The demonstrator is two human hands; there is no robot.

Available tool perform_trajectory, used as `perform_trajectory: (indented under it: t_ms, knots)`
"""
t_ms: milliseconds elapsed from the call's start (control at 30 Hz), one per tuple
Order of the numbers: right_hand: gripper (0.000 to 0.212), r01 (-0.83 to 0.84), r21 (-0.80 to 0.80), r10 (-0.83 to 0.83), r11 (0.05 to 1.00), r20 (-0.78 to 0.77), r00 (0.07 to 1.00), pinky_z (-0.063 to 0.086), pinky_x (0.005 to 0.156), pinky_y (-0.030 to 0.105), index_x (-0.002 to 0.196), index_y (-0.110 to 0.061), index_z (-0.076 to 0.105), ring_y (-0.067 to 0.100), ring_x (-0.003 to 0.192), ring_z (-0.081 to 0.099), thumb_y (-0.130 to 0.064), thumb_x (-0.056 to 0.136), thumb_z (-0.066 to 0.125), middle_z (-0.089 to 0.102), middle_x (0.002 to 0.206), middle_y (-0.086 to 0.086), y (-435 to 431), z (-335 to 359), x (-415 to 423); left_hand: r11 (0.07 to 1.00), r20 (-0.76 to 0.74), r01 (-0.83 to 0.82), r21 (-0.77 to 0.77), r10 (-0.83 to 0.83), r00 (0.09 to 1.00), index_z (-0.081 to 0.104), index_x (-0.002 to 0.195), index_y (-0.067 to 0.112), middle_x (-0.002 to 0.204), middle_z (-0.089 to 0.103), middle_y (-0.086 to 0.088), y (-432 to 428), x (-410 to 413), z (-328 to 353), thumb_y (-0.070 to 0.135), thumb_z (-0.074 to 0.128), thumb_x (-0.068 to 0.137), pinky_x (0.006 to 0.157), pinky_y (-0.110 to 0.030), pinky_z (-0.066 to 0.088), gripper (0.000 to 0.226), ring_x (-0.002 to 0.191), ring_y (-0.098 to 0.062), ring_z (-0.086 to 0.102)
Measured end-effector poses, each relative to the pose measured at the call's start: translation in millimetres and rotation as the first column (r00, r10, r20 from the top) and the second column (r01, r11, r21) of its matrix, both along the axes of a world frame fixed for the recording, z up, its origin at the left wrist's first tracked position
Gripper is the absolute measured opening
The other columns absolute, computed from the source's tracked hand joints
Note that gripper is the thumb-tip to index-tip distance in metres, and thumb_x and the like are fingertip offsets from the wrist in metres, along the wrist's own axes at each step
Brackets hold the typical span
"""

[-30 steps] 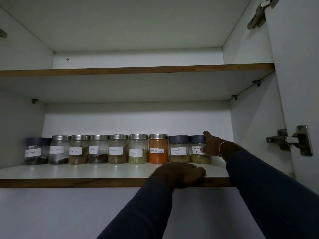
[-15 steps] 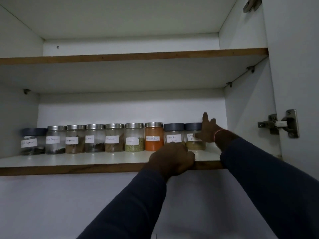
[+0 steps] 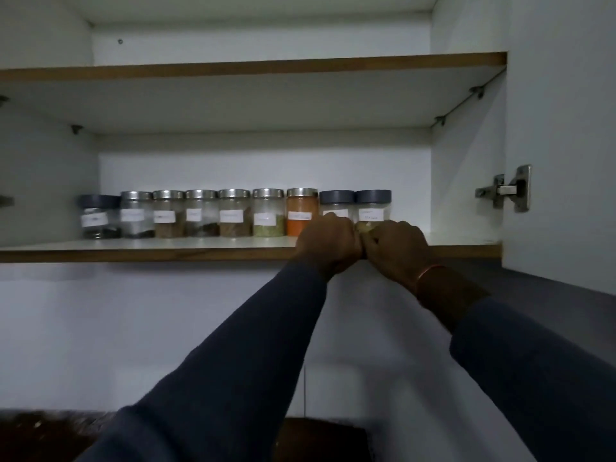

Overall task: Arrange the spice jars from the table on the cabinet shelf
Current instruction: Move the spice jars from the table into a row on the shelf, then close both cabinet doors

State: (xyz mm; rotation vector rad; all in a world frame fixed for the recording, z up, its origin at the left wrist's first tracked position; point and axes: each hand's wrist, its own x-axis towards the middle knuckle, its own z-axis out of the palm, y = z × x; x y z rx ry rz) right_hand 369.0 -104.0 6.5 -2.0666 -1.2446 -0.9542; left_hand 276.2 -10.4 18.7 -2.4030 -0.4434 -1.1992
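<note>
Several labelled spice jars stand in one row along the back of the lower cabinet shelf (image 3: 166,254). Most have silver lids; the leftmost jar (image 3: 99,215) and the two rightmost jars (image 3: 336,199) (image 3: 372,202) have dark lids. An orange-filled jar (image 3: 301,211) stands right of the middle. My left hand (image 3: 328,243) and my right hand (image 3: 396,248) sit side by side at the shelf's front edge, touching each other, fingers curled, in front of the two rightmost jars. They hide those jars' lower halves. I see no jar held in either hand.
An upper shelf (image 3: 233,66) with nothing visible on it runs above the jars. The open cabinet door (image 3: 560,128) with its metal hinge (image 3: 510,191) stands at the right. Bare shelf lies right of the last jar. A dark surface (image 3: 40,435) shows at the bottom.
My right hand has left the rightmost jar and come back down to the shelf's front edge beside my left hand. The view has tilted downward.
</note>
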Motion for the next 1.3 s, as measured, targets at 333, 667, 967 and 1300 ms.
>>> perform_trajectory:
  t_ms: [333, 667, 967, 1300]
  knots:
    - [0.069, 0.122, -0.464, -0.191, 0.877, -0.106, 0.976, 0.012, 0.118, 0.059, 0.154, -0.024, 0.015, 0.031, 0.149, 0.012, -0.056, 0.097, 0.034, 0.011, 0.163, 0.01, -40, -70, -105, 0.994, -0.364, -0.008, -0.109, -0.033, 0.931, 0.053, 0.12, 0.014, 0.121, 0.058, -0.008, -16, -137, -56, 0.03, 0.048, 0.09, 0.101, -0.04, 0.041, 0.034, 0.115, -0.024, 0.052]
    - [0.079, 0.174, -0.462, -0.181, 0.87, 0.028, 0.983, 0.007, 0.115, 0.063, 0.155, -0.023, 0.005, 0.03, 0.151, 0.002, -0.068, 0.093, 0.025, 0.004, 0.164, 0.01, -35, -83, -246, 0.992, -0.434, -0.09, 0.093, 0.121, 0.893, 0.032, 0.141, 0.01, 0.147, 0.036, -0.013, 28, -327, -81, 0.045, 0.041, 0.094, 0.113, -0.044, 0.026, 0.06, 0.138, -0.029, 0.031]
    - [0.079, -0.081, -0.342, 0.141, 0.936, 0.153, 0.978, 0.015, 0.114, 0.061, 0.153, -0.024, 0.018, 0.028, 0.148, 0.015, -0.069, 0.09, 0.033, 0.017, 0.161, 0.008, 53, -10, -403, 0.91, -0.263, -0.364, 0.199, 0.408, 0.874, 0.038, 0.136, 0.011, 0.145, 0.038, -0.01, 61, -510, -22, 0.044, 0.042, 0.092, 0.114, -0.044, 0.023, 0.055, 0.138, -0.027, 0.031]
    - [0.083, -0.568, -0.279, 0.63, 0.774, 0.253, 0.734, 0.037, 0.103, 0.049, 0.154, -0.029, 0.006, 0.036, 0.131, 0.043, -0.055, 0.089, 0.051, 0.03, 0.154, 0.012, 109, 51, -621, 0.544, 0.074, -0.783, 0.303, 0.805, 0.588, 0.039, 0.139, 0.013, 0.154, 0.026, -0.018, 45, -709, 21, 0.031, 0.056, 0.084, 0.113, -0.064, 0.005, 0.061, 0.146, -0.033, 0.016]
